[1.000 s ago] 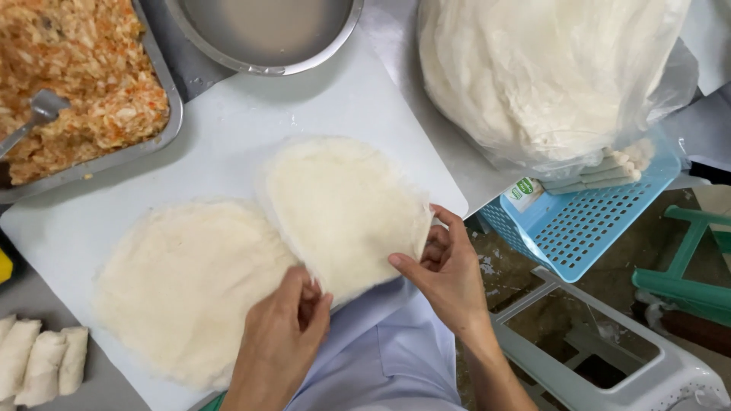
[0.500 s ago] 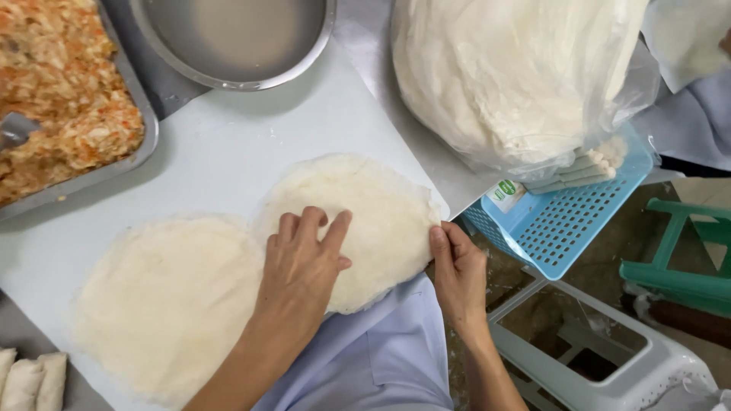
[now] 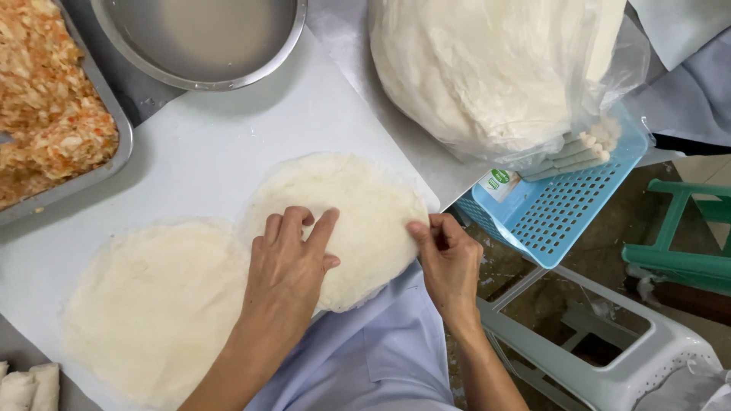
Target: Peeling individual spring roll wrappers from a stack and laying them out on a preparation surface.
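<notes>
Two round, thin white wrappers lie on a white board [image 3: 228, 144]. My left hand [image 3: 289, 266] presses flat, fingers spread, on the right wrapper [image 3: 358, 205]. At that wrapper's right rim my right hand [image 3: 449, 259] pinches the edge between thumb and fingers. The left wrapper [image 3: 152, 297] lies untouched beside it, slightly overlapped by the right one.
A metal tray of orange-and-white shredded filling [image 3: 53, 114] sits at the far left. A steel bowl of cloudy liquid [image 3: 202, 38] is at the top. A bagged stack of wrappers [image 3: 495, 68] rests on a blue basket [image 3: 563, 205]. Rolled pieces [image 3: 30, 384] lie bottom left. Plastic stools [image 3: 609, 358] stand at right.
My left hand moved from the wrapper's near edge onto its middle and lies flat. My right hand stays at the right rim, pinching it. The view has shifted slightly.
</notes>
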